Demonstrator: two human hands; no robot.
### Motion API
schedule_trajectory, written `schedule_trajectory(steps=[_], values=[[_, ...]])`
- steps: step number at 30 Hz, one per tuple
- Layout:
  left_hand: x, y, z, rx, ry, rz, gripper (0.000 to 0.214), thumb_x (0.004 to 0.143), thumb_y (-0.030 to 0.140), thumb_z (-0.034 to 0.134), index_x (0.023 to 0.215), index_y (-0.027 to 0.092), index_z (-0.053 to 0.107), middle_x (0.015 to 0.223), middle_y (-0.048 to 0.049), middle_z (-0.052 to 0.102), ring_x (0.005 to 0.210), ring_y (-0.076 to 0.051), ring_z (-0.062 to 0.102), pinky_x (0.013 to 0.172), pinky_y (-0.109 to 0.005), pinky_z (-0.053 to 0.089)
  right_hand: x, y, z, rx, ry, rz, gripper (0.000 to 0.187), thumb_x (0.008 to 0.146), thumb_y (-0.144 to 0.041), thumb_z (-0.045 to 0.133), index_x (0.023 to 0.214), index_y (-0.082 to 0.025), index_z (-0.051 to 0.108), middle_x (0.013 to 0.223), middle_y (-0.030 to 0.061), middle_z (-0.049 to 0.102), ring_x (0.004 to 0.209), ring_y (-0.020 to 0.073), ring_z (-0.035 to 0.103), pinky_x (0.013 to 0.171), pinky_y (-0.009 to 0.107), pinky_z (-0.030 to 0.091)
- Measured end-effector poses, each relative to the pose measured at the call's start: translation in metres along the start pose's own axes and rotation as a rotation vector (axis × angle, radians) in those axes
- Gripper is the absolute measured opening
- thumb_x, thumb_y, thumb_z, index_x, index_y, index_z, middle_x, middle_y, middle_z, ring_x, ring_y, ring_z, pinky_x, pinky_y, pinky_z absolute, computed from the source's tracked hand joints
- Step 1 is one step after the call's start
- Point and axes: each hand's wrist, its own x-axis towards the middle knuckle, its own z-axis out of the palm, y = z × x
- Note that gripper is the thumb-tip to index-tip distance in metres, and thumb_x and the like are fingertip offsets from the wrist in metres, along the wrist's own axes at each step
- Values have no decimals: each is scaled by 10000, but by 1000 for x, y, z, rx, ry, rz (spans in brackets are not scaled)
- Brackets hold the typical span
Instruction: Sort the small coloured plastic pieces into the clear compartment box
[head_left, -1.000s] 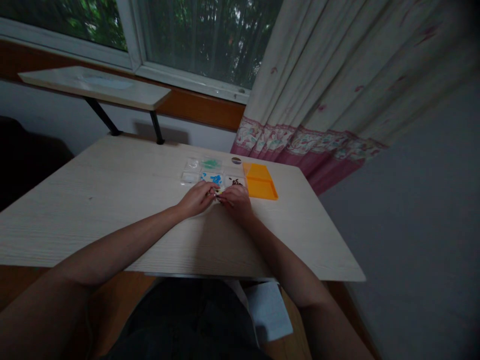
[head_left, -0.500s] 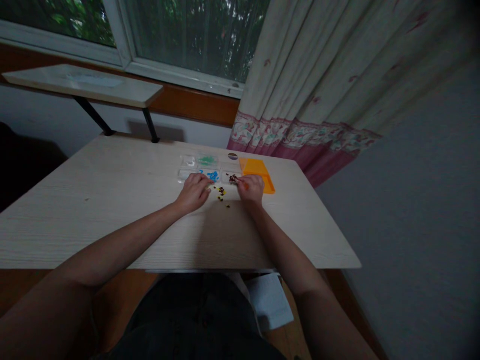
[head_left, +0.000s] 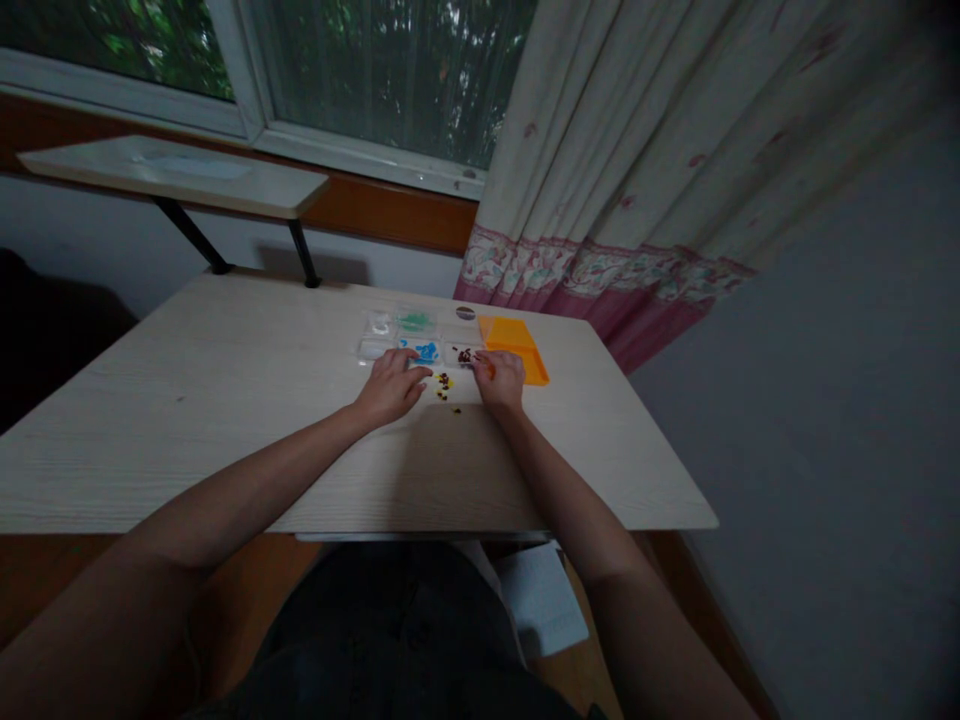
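On the desk in front of me, a clear plastic tray point(head_left: 363, 352) with several compartments holds small pieces sorted by colour. My left hand point(head_left: 391, 388) rests by its near edge with the fingers apart, one fingertip beside a small pile of yellow and dark pieces point(head_left: 444, 382). Blue pieces point(head_left: 427, 351) lie in the compartment just beyond that hand. My right hand point(head_left: 501, 380) is closed in a pinch at the compartment of dark brown-red pieces point(head_left: 463, 356). Whatever it may hold is too small to name. Green pieces point(head_left: 413, 320) fill a back compartment.
An orange open case point(head_left: 534, 362) lies right of the tray, partly behind my right hand. A small round dark item point(head_left: 466, 313) sits behind the tray. At the back left stands a raised shelf point(head_left: 180, 180); a curtain point(head_left: 585, 200) hangs behind the desk.
My left hand has opened a little, its finger now reaching further right to the edge of the pile. The right hand stays nearly in place at the dark pieces.
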Motion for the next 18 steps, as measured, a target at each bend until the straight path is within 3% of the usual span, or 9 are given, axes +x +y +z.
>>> schedule_trajectory(steps=[18], values=[[0, 1, -1, -24, 20, -7, 219, 875, 286, 567, 1071, 219, 640, 1195, -108, 491, 1142, -287, 423, 978, -460, 375, 0, 1, 1, 74, 21, -76, 292, 936, -390, 531, 1049, -209, 731, 1002, 90, 689, 1006, 233, 531, 947, 376, 365]])
